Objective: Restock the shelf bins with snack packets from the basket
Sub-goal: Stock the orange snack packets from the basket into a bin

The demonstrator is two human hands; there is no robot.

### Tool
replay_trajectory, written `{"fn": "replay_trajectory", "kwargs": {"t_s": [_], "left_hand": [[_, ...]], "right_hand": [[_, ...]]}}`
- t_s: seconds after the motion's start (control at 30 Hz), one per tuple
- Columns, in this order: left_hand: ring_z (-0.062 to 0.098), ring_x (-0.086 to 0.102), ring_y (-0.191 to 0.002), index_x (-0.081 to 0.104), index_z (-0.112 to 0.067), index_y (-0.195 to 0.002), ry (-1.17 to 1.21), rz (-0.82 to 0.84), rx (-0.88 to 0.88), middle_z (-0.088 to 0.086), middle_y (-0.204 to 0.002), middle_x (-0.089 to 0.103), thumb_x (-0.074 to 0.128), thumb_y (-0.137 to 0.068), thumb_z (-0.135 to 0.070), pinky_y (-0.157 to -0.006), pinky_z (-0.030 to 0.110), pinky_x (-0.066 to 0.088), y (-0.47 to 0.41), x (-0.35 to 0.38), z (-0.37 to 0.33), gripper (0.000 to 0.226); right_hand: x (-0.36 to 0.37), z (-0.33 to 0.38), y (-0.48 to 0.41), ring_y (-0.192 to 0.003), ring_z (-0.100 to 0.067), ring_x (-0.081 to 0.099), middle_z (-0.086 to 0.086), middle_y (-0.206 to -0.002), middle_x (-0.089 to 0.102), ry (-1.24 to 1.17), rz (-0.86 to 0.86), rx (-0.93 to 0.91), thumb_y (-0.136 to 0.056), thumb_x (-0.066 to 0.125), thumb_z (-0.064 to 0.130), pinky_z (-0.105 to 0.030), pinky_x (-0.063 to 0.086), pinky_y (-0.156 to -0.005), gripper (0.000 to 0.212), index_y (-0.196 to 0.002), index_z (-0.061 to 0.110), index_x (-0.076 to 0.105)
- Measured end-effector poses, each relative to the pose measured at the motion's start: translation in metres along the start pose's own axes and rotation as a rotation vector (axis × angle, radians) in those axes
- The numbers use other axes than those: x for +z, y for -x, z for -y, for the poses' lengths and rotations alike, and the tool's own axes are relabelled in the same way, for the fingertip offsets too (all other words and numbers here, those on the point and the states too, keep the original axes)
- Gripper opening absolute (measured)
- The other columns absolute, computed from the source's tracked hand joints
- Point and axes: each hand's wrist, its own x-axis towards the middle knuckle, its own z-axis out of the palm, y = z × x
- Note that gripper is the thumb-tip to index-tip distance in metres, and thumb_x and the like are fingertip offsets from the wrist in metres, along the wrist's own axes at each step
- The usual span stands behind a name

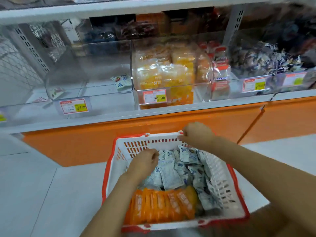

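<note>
Basket is sitting on the floor below the shelf, in easy reach. Left hand is curling its fingers onto white-blue packets, likely for the near-empty bin. Right hand is curled at the far rim, grip unclear.

This is a shop. A white metal shelf carries clear plastic bins with wrapped snack packets inside and printed price tags on their fronts. A red and white shopping basket is in front of the shelf.
</note>
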Motion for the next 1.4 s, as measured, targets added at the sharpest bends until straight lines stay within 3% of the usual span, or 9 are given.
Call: {"fn": "replay_trajectory", "kwargs": {"t_s": [0.13,0.23,0.4,0.53,0.67,0.87,1.03,1.2,1.4], "left_hand": [[0.018,0.062,-0.087,0.068,-0.014,-0.098,-0.039,0.3,-0.091,0.003,-0.096,0.068,0.049,-0.096,-0.024,-0.072,0.025,0.046,0.03,0.042,0.026,0.021],[0.014,0.051,-0.066,0.053,-0.016,-0.075,-0.113,0.366,-0.141,-0.003,-0.07,0.052,0.045,-0.098,-0.03,-0.053,0.025,0.034,0.04,0.061,0.035,0.028],[0.014,0.047,-0.066,0.042,-0.018,-0.064,-0.142,0.344,-0.194,-0.004,-0.066,0.043,0.044,-0.096,-0.023,-0.051,0.024,0.031,0.036,0.067,0.031,0.032],[0.011,0.044,-0.062,0.041,-0.02,-0.062,-0.133,0.332,-0.206,-0.004,-0.065,0.043,0.045,-0.096,-0.025,-0.048,0.023,0.028,0.036,0.07,0.031,0.035],[0.01,0.042,-0.057,0.04,-0.02,-0.062,-0.126,0.323,-0.217,-0.004,-0.063,0.044,0.045,-0.095,-0.025,-0.047,0.024,0.028,0.038,0.069,0.031,0.034],[0.014,0.046,-0.061,0.043,-0.019,-0.062,-0.124,0.323,-0.224,-0.003,-0.062,0.045,0.045,-0.095,-0.026,-0.049,0.026,0.03,0.041,0.065,0.028,0.035],[0.014,0.048,-0.061,0.058,-0.012,-0.07,-0.058,0.306,-0.247,-0.001,-0.063,0.051,0.049,-0.094,-0.025,-0.052,0.026,0.033,0.042,0.062,0.028,0.029],[0.005,0.048,-0.053,0.071,-0.01,-0.076,0.166,0.083,-0.287,-0.005,-0.067,0.061,0.054,-0.094,-0.016,-0.052,0.019,0.037,0.035,0.033,0.018,0.026],[0.0,0.056,-0.068,0.072,-0.014,-0.091,0.204,-0.384,-0.039,-0.004,-0.085,0.069,0.05,-0.097,-0.019,-0.056,0.006,0.036,0.005,-0.058,-0.038,0.024]], "right_hand": [[0.094,-0.003,0.03,-0.05,-0.012,0.042,-0.002,-0.061,0.048,-0.01,0.556,0.047,-0.094,0.051,0.017,-0.024,0.045,-0.06,0.025,-0.072,0.007,0.058],[0.153,0.0,0.046,-0.079,-0.031,0.06,-0.021,-0.089,0.06,-0.047,0.725,0.137,-0.093,0.044,0.005,-0.041,0.05,-0.084,0.021,-0.098,-0.006,0.061],[0.189,0.014,0.056,-0.121,-0.035,0.05,-0.022,-0.126,0.053,-0.262,0.606,0.26,-0.097,0.041,0.008,-0.043,0.042,-0.1,0.034,-0.128,-0.005,0.048],[0.189,0.012,0.054,-0.103,-0.021,0.057,-0.012,-0.118,0.058,-0.468,0.381,0.406,-0.097,0.039,0.015,-0.031,0.05,-0.084,0.038,-0.133,0.001,0.037],[0.174,0.003,0.056,-0.091,-0.016,0.051,-0.009,-0.102,0.058,-0.549,0.393,0.331,-0.096,0.046,0.016,-0.031,0.049,-0.084,0.007,-0.096,0.012,0.052],[0.176,-0.011,0.055,-0.06,-0.006,0.043,0.003,-0.075,0.048,-0.556,0.505,0.426,-0.082,0.069,0.041,-0.018,0.038,-0.052,0.036,-0.078,0.014,0.046],[0.174,-0.017,0.06,-0.066,-0.012,0.054,-0.001,-0.084,0.056,-0.694,0.493,0.479,-0.07,0.082,0.04,-0.026,0.05,-0.068,0.053,-0.098,0.008,0.05],[0.139,-0.031,0.055,-0.064,-0.016,0.064,-0.006,-0.075,0.066,-0.92,0.614,0.348,-0.078,0.077,0.017,-0.027,0.056,-0.075,0.022,-0.082,0.002,0.061],[0.016,-0.018,0.042,-0.058,-0.013,0.052,0.0,-0.061,0.056,-0.813,0.029,0.181,-0.079,0.076,0.029,-0.024,0.042,-0.058,0.031,-0.063,0.013,0.055]]}}
